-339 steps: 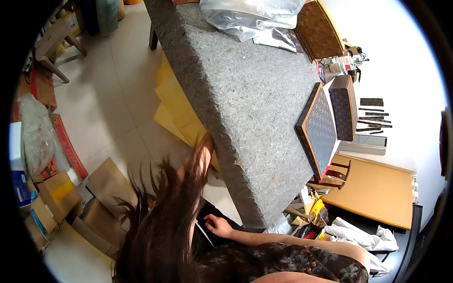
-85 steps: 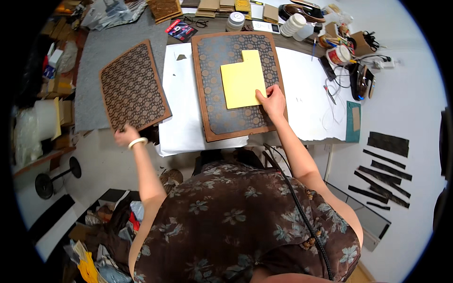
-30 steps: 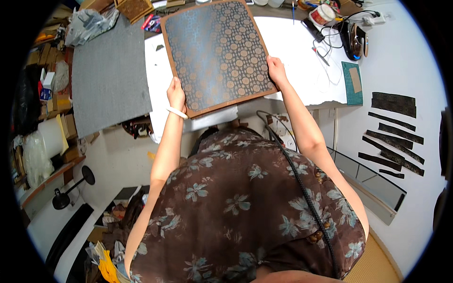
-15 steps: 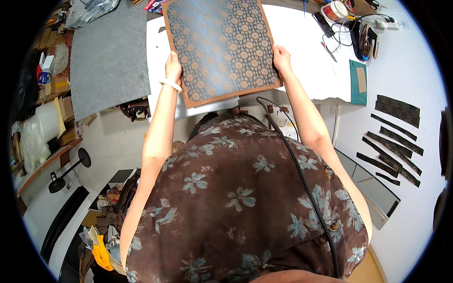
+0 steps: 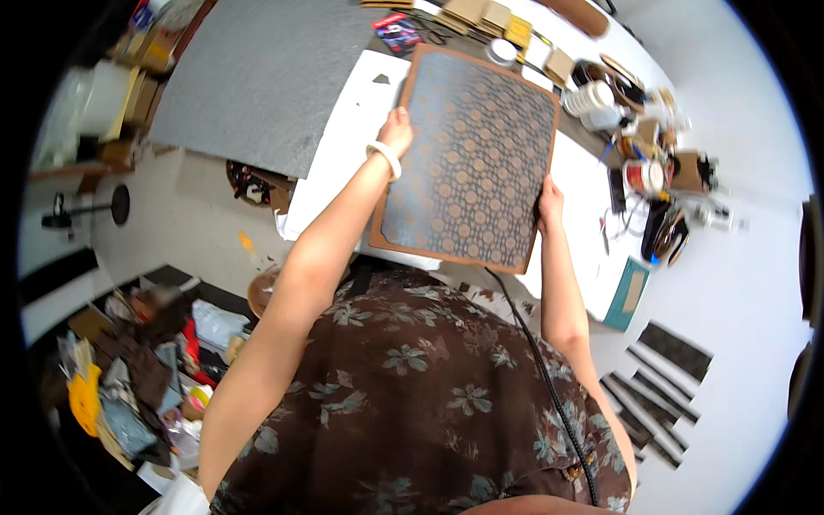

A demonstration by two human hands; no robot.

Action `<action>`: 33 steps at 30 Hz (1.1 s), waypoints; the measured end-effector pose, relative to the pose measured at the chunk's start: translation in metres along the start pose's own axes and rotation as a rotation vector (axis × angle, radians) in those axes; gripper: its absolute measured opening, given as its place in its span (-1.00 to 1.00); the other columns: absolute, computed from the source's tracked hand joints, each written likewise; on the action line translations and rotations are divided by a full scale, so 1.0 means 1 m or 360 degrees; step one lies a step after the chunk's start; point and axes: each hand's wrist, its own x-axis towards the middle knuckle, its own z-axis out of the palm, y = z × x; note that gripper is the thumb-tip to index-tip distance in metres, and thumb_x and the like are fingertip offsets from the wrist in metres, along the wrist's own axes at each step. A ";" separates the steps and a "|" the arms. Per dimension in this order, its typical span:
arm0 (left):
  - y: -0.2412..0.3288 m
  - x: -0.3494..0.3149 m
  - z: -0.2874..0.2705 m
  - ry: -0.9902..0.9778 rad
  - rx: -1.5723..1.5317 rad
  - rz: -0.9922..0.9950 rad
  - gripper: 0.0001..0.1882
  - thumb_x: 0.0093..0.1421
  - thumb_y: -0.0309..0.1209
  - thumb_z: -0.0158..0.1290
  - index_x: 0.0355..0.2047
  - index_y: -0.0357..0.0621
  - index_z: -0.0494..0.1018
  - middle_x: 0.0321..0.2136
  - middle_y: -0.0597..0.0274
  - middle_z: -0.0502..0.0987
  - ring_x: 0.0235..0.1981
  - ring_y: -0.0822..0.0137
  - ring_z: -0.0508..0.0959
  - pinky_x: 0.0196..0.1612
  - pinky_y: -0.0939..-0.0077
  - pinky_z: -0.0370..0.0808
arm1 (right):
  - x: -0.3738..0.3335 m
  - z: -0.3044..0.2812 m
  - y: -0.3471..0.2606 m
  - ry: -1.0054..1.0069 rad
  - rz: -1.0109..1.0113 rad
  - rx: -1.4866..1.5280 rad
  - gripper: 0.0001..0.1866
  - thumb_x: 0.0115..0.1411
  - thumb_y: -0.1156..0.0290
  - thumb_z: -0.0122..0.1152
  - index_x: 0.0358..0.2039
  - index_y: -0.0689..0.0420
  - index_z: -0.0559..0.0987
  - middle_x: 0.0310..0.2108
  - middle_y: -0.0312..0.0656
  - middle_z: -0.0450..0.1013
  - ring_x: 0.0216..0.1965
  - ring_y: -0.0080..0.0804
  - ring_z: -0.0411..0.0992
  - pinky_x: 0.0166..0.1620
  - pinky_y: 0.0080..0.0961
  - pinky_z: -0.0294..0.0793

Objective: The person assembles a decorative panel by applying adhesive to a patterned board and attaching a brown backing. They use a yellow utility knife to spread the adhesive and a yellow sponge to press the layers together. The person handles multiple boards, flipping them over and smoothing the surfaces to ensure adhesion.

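Nearest the camera, a brown floral-print top fills the lower middle of the view, with a black cable (image 5: pixel 549 395) running down its right side. From it, two bare forearms are raised toward a large patterned panel (image 5: pixel 470 163), a brown-edged board covered in a repeating lattice of rounded shapes. The panel is held above the tabletop, over a white sheet (image 5: pixel 343 163), and is tilted so that its top leans to the right.

The left hand (image 5: pixel 396 133), with a pale bangle at the wrist, is closed on the panel's left edge about halfway up, thumb side toward the camera. The right hand (image 5: pixel 549 202) is closed on the panel's right edge, lower down, fingers wrapped behind the board. Each grip is folded tight on the panel alone.

Compared with half a second earlier, the panel has been turned clockwise and shifted right in the view; the left hand now sits higher than the right, where before both were nearly level at the lower corners. The camera view has also swung, so more of the floor at left is seen.

Left of the white sheet, a grey felt mat (image 5: pixel 257 77) is spread flat. Beyond the panel, small cardboard pieces (image 5: pixel 481 13) are laid along the far edge, and rolls of tape and tools (image 5: pixel 635 129) are crowded at far right. Dark strips (image 5: pixel 652 386) are laid out on a white surface at right.
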 end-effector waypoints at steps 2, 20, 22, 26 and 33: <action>0.026 -0.003 -0.005 -0.0078 0.0086 -0.0115 -0.42 0.45 -0.03 -0.41 0.09 -0.27 0.36 0.07 -0.24 0.45 0.13 -0.22 0.41 0.17 0.04 0.35 | 0.006 -0.004 -0.006 -0.0026 -0.0006 0.0097 -0.46 0.47 0.10 -0.12 0.05 0.41 0.48 -0.02 -0.04 0.50 -0.06 -0.29 0.46 0.03 -0.38 0.45; 0.044 -0.016 -0.024 0.0143 0.0429 -0.0141 -0.59 0.46 -0.07 -0.36 -0.11 -0.17 0.28 -0.09 -0.16 0.45 -0.05 -0.18 0.49 -0.02 -0.04 0.47 | 0.012 0.006 -0.011 0.0041 -0.0109 -0.0162 -0.45 0.48 0.04 -0.22 0.09 0.32 0.42 0.01 -0.11 0.48 -0.05 -0.27 0.46 0.03 -0.35 0.45; 0.048 -0.014 -0.026 0.0114 0.0413 -0.0174 -0.56 0.46 -0.07 -0.38 -0.10 -0.19 0.30 -0.07 -0.17 0.45 -0.03 -0.14 0.49 0.04 0.00 0.45 | 0.015 0.010 -0.012 -0.0002 -0.0114 -0.0116 -0.45 0.48 0.05 -0.22 0.09 0.33 0.42 0.01 -0.10 0.48 -0.04 -0.26 0.46 0.04 -0.34 0.45; 0.057 -0.019 -0.026 -0.0030 0.0242 -0.0320 -0.54 0.46 -0.08 -0.41 -0.05 -0.21 0.30 -0.04 -0.15 0.44 0.01 -0.11 0.49 0.10 0.03 0.42 | 0.019 0.000 -0.018 -0.0086 -0.0053 -0.0059 -0.45 0.48 0.08 -0.21 0.09 0.37 0.41 0.04 -0.07 0.47 -0.01 -0.24 0.45 0.08 -0.32 0.44; 0.058 -0.013 -0.019 -0.0060 0.0106 -0.0379 -0.45 0.47 -0.09 -0.49 0.26 -0.19 0.16 0.29 -0.20 0.19 0.32 -0.10 0.21 0.33 -0.07 0.17 | 0.017 0.008 -0.036 -0.0043 0.0072 -0.0054 -0.49 0.48 0.14 -0.18 0.05 0.40 0.43 -0.02 -0.04 0.49 -0.04 -0.24 0.48 0.03 -0.34 0.49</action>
